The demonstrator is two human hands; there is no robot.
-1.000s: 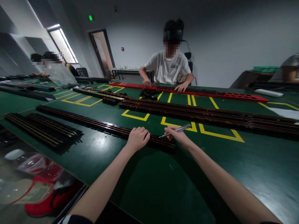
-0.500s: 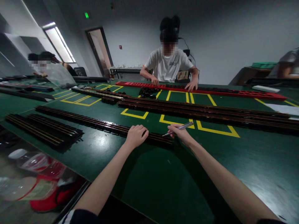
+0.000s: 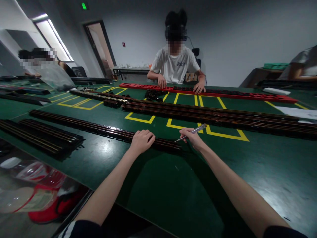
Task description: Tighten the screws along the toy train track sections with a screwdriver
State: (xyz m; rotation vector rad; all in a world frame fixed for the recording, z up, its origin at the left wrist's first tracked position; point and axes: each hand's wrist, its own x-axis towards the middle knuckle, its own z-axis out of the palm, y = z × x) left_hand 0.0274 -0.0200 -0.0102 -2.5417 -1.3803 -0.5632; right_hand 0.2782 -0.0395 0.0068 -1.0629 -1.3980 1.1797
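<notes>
A long, narrow black strip (image 3: 99, 128) with thin copper-coloured lines lies across the green table in front of me. My left hand (image 3: 141, 141) is closed over this strip near its right end, fingers curled over the far edge. In my right hand (image 3: 192, 136) is a silver pen-shaped tool (image 3: 195, 130) with a thin pointed tip, pinched like a pen. Its tip is at or just above the strip's right end; whether it touches I cannot tell. Shadow darkens that end.
Shorter black strips (image 3: 41, 137) lie at the left edge. Beyond my hands runs a bundle of long black strips (image 3: 198, 114). Across the table a person (image 3: 177, 66) works at a red tray (image 3: 267, 97). Yellow tape (image 3: 228, 135) marks the table (image 3: 158, 198). Bottles (image 3: 22, 200) stand low left.
The view has shifted slightly, so most things sit a little further left and up. The pointed tool has lifted a little and points more steeply down; my left hand keeps its place on the strip.
</notes>
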